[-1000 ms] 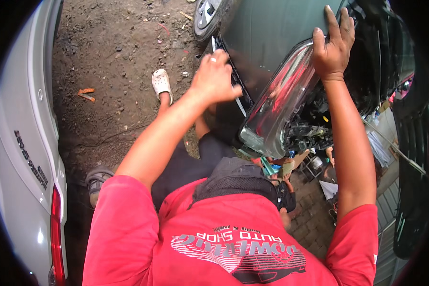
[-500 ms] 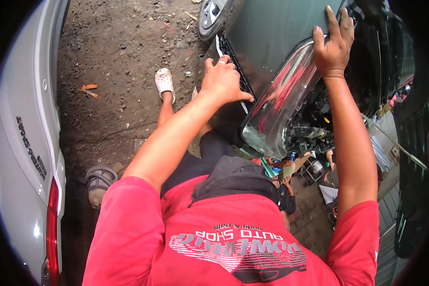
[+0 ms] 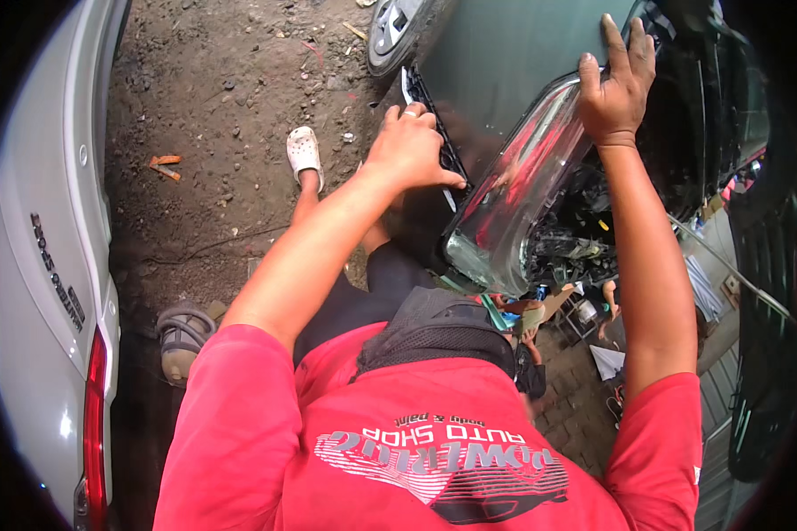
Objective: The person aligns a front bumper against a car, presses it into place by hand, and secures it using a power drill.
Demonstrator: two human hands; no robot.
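Observation:
A clear headlight (image 3: 514,186) sits at the front corner of a dark green car, below its fender (image 3: 496,71). My left hand (image 3: 407,152) is closed along a black bracket strip (image 3: 447,142) at the fender's edge, fingers curled near the wheel and thumb stretched to the headlight end. What lies beneath those fingers is hidden. Farther right, my right hand (image 3: 615,102) rests with spread fingers on the body edge above the headlight's upper end. Beside it the dark front bay (image 3: 571,239) lies exposed.
On the left stands a silver car (image 3: 44,221) with a red tail light (image 3: 96,416). A wheel (image 3: 398,34) is at the top. Dirt ground (image 3: 221,115) carries an orange scrap (image 3: 165,166). Behind the headlight, other people (image 3: 530,350) are partly visible near a metal pole (image 3: 744,279).
Both hands and the headlight corner appear slightly farther left in the view. Each hand keeps its place on the car.

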